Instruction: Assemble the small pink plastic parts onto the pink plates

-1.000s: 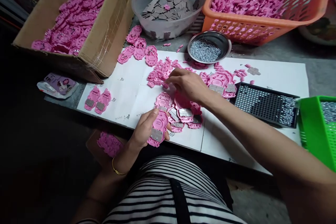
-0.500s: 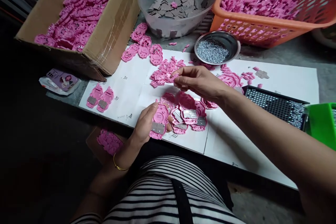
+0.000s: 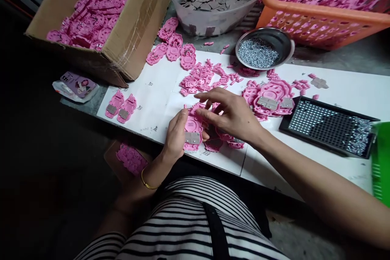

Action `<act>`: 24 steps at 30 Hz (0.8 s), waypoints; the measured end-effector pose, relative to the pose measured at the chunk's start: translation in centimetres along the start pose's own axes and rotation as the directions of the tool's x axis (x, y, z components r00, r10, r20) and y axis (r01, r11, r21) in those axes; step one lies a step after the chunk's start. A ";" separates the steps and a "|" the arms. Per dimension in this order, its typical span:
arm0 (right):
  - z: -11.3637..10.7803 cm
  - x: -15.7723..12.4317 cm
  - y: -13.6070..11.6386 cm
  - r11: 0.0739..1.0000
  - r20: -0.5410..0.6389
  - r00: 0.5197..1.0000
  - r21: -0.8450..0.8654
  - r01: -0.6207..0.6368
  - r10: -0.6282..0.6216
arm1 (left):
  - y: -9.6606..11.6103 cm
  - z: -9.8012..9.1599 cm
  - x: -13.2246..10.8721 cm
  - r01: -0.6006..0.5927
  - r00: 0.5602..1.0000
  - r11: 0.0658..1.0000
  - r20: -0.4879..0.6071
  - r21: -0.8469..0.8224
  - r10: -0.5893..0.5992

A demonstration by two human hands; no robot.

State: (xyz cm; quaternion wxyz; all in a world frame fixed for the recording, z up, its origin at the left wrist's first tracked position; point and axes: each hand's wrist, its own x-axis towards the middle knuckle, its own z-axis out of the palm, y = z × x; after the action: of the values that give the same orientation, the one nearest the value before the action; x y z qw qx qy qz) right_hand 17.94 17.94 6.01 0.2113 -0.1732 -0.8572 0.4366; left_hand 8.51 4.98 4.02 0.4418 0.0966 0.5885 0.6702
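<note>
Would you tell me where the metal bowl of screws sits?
The metal bowl of screws sits far, right of centre, before the orange basket.

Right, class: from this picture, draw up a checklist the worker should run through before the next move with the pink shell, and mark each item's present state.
1. Left hand grips the pink shell at its edge: ok.
2. Grey plate sits on the shell's lower end: ok.
3. Right hand is over the shell's upper part, fingertips touching it: ok.
4. A small pink piece is between the right fingers: cannot tell, hidden by the hand.
5. Loose small pink pieces lie on the white sheet just beyond the hands: ok.
6. Metal dish holds screws: ok.
</note>
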 end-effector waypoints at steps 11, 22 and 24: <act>-1.6 -0.1 0.5 0.872 0.295 0.898 -0.272 0.407 -0.327 | -0.6 -0.5 -0.5 0.125 0.991 0.990 0.063 -0.058 -0.122; 2.0 -1.5 -0.3 0.799 -0.082 0.917 -0.526 0.293 -0.390 | -1.8 -0.9 0.3 -0.034 0.998 0.994 -0.060 -0.104 0.028; 2.5 -1.5 -0.2 0.798 -0.084 0.918 -0.530 0.288 -0.387 | -2.0 -1.0 0.2 -0.030 0.999 0.993 -0.038 -0.112 0.026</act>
State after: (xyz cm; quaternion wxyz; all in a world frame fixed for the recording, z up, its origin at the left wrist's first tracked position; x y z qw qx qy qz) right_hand 17.88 15.40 4.56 0.3127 -0.1067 -0.9345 0.1324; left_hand 8.67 4.27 1.94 0.4263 0.0673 0.5564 0.7101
